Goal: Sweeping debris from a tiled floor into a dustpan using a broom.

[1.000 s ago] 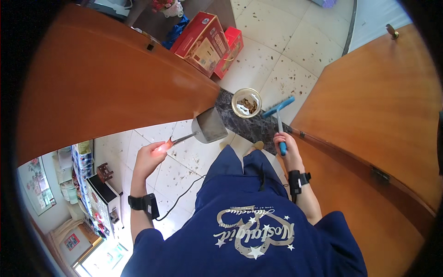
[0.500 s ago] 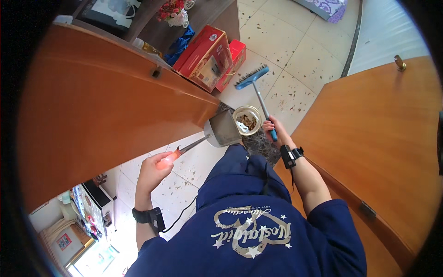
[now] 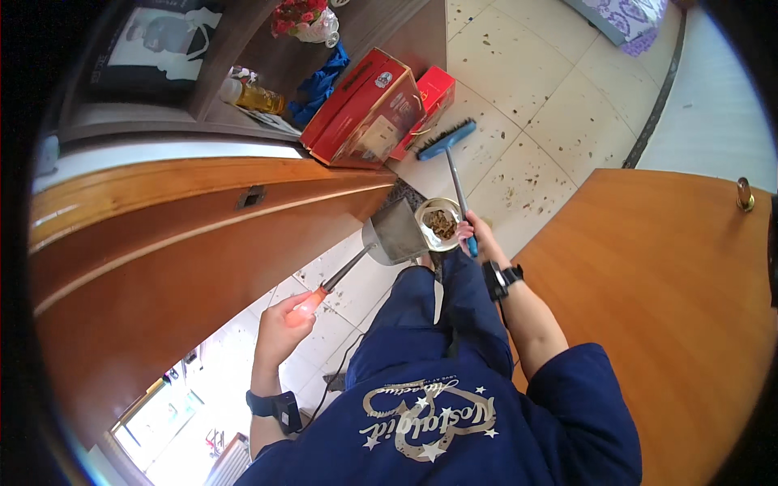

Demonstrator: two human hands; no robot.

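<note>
Compared with a second ago, the blue brush has swung from beside the bin to beyond it, its bristled head now near the smaller red box; whether it touches the floor I cannot tell. Meanwhile the dustpan has closed the gap to the bin's left side, though contact is unclear. The right hand is curled around the brush's grip, and the left hand is closed on the dustpan's orange handle. Brown debris lies inside the bin, near the dark threshold strip. Pale floor tiles carry scattered dark bits, several toward the edge by the right-hand wooden door. Along the floor's left edge stand a larger red box and a shelf unit; purple patterned cloth hangs at the far right corner.
</note>
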